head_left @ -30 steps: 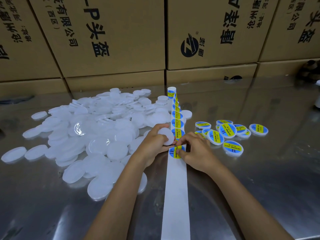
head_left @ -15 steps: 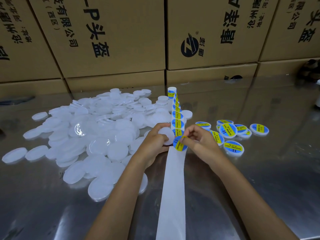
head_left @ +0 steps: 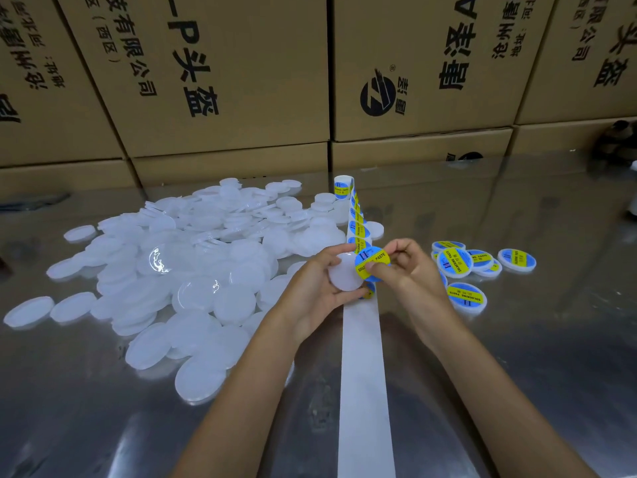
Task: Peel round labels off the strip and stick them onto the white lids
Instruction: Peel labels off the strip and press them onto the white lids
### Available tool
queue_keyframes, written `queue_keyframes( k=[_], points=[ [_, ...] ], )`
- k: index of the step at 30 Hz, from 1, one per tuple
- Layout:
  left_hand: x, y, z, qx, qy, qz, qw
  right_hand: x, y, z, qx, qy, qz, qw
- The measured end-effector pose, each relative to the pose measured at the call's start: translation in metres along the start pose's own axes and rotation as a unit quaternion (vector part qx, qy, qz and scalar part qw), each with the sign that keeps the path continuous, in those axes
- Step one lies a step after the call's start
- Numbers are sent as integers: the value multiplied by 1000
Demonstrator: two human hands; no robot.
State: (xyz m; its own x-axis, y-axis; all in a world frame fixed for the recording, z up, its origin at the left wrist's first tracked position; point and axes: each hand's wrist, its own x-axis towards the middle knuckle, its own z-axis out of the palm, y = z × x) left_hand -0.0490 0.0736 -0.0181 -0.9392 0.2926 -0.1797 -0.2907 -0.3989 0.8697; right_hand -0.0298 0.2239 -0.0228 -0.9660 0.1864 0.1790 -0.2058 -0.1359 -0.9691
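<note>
My left hand (head_left: 315,288) grips a bare white lid (head_left: 343,276) just above the table. My right hand (head_left: 405,270) pinches a round blue and yellow label (head_left: 370,262) lifted off the strip, its edge overlapping the lid's right side. The white backing strip (head_left: 363,374) runs from the near edge toward the far boxes, with several labels (head_left: 356,229) still on its far part. A large heap of unlabelled white lids (head_left: 193,270) lies to the left. Several labelled lids (head_left: 465,267) lie to the right.
A wall of brown cardboard boxes (head_left: 224,81) closes off the back of the shiny metal table (head_left: 551,339). A dark object (head_left: 617,139) sits at the far right against the boxes.
My right hand peeled a label off the strip, raised it and brought it left against the lid in my left hand. The strip's near end swayed slightly.
</note>
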Motion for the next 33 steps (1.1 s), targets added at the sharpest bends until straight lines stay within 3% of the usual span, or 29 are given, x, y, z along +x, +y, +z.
queue_keyframes(
  k=[5, 21, 28, 33],
  points=[
    [-2, 0, 7, -31, -51, -19, 998, -4, 2, 8, -65, -30, -69, 995],
    [-3, -2, 13, -64, -36, -34, 997, -1, 18, 6, -152, -26, -132, 979],
    [-2, 0, 10, -82, -14, -32, 996, -1, 17, 3, -274, 33, -211, 938],
    [0, -1, 9, -154, -6, -32, 988, -3, 15, 3, -257, 47, -161, 952]
  ],
)
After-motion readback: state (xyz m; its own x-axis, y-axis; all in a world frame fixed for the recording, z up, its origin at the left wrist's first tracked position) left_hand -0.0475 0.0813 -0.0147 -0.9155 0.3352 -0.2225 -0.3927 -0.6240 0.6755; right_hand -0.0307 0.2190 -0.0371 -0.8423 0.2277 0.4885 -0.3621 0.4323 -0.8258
